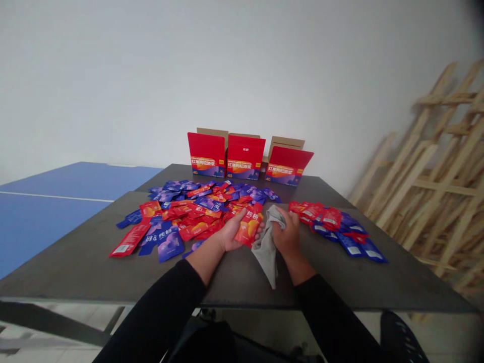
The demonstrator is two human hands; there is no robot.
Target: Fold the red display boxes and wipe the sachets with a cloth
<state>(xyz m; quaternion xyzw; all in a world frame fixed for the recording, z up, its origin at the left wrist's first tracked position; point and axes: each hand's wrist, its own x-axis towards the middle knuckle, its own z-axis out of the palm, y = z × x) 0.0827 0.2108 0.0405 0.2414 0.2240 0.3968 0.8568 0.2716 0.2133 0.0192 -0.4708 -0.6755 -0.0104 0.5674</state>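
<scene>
A red pouch with an orange print [248, 227] lies in my left hand [230, 234], its front turned up, with my fingers around its edges. My right hand [288, 236] grips a grey cloth [266, 252] that hangs down over the table beside the pouch. Left of my hands spreads a large mixed heap of red and blue pouches [192, 219]. A smaller group of red and blue pouches [333, 222] lies to the right of my right hand.
Three open red and blue boxes [207, 154] stand in a row at the back of the dark table [151, 282]. A blue table [75, 201] adjoins on the left. Wooden frames [434, 181] lean against the wall at the right.
</scene>
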